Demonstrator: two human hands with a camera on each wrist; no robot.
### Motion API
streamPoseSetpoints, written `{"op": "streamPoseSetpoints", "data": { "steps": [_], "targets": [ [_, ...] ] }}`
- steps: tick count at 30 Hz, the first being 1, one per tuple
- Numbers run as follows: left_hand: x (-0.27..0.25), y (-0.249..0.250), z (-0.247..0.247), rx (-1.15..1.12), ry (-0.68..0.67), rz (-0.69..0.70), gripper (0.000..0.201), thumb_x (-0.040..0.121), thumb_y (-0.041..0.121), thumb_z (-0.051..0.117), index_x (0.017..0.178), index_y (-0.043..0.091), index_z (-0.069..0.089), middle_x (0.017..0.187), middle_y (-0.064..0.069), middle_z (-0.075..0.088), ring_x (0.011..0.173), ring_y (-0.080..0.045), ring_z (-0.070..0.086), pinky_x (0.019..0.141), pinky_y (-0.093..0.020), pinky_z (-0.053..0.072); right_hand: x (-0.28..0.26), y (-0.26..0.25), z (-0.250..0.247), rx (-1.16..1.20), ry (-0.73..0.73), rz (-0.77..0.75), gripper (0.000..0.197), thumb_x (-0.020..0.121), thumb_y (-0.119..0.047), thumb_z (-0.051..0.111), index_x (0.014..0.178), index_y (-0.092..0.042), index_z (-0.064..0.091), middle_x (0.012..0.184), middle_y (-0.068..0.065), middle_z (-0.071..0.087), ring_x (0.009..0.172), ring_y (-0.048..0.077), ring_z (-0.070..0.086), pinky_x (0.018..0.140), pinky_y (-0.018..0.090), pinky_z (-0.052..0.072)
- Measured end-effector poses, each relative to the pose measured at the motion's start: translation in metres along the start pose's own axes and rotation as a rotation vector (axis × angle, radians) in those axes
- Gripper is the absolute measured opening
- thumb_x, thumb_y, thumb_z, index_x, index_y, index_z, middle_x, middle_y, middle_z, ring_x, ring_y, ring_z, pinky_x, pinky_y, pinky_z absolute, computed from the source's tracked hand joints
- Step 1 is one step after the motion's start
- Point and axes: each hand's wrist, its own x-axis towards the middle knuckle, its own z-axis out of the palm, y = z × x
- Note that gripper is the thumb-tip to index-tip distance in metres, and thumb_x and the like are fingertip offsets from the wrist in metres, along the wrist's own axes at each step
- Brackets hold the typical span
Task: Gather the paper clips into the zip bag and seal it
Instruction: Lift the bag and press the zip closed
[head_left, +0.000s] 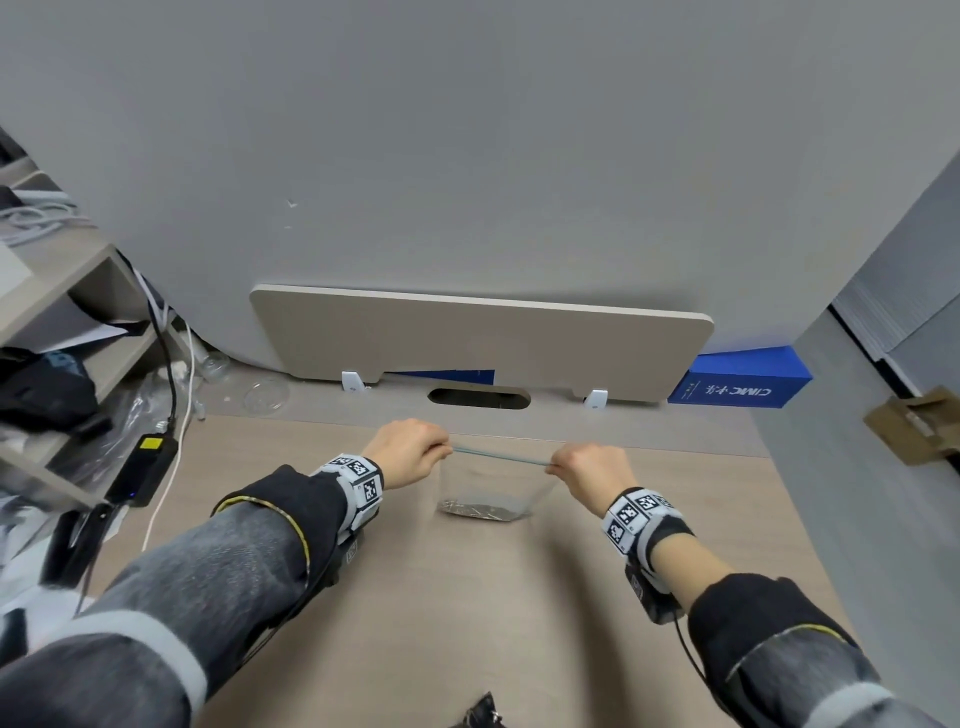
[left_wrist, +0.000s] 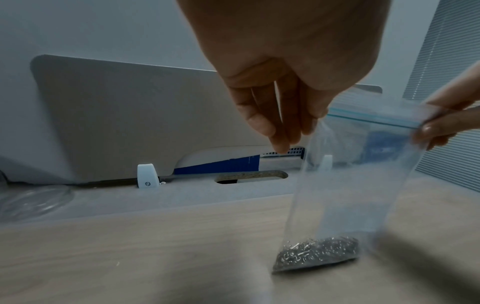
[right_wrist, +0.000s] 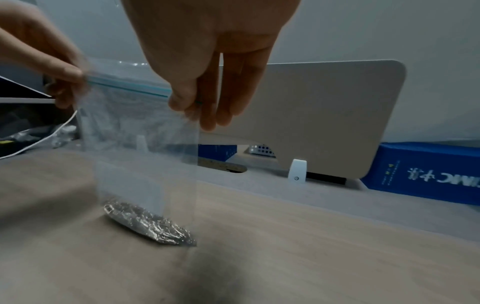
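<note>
A clear zip bag (head_left: 491, 480) hangs upright over the wooden desk (head_left: 415, 597), its bottom resting on the surface. A heap of silver paper clips (head_left: 480, 510) lies in the bag's bottom, also plain in the left wrist view as paper clips (left_wrist: 319, 254) and in the right wrist view as paper clips (right_wrist: 148, 224). My left hand (head_left: 410, 453) pinches the left end of the blue zip strip (head_left: 501, 454). My right hand (head_left: 587, 467) pinches the right end. The strip is stretched straight between them, seen as the zip strip (right_wrist: 130, 85).
A beige divider panel (head_left: 478, 338) stands at the desk's back above a cable slot (head_left: 479, 398). A blue box (head_left: 737, 382) sits back right. Shelves, a black power adapter (head_left: 143, 470) and cables crowd the left. A clear dish (head_left: 266, 396) lies back left.
</note>
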Motion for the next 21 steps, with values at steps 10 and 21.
{"op": "streamPoseSetpoints", "data": {
  "steps": [10, 21],
  "targets": [
    [0.016, 0.027, 0.007, -0.210, -0.018, -0.140, 0.028, 0.094, 0.027, 0.049, 0.074, 0.010, 0.060, 0.072, -0.004, 0.057, 0.070, -0.022, 0.049, 0.062, -0.029, 0.033, -0.012, 0.029, 0.002, 0.401, -0.063, 0.223, 0.023, 0.092, -0.027, 0.055, 0.075, -0.020, 0.068, 0.077, -0.004, 0.072, 0.076, 0.022, 0.066, 0.068, 0.034, 0.050],
    [0.056, 0.099, 0.025, -0.883, -0.508, -0.262, 0.027, 0.090, 0.007, 0.048, 0.067, 0.014, 0.060, 0.078, -0.002, 0.074, 0.082, -0.020, 0.070, 0.068, -0.024, 0.050, -0.063, 0.109, -0.034, 0.882, -0.418, 0.498, 0.015, 0.083, -0.011, 0.070, 0.068, -0.008, 0.069, 0.052, 0.001, 0.065, 0.051, 0.011, 0.058, 0.050, 0.020, 0.047]
  ]
}}
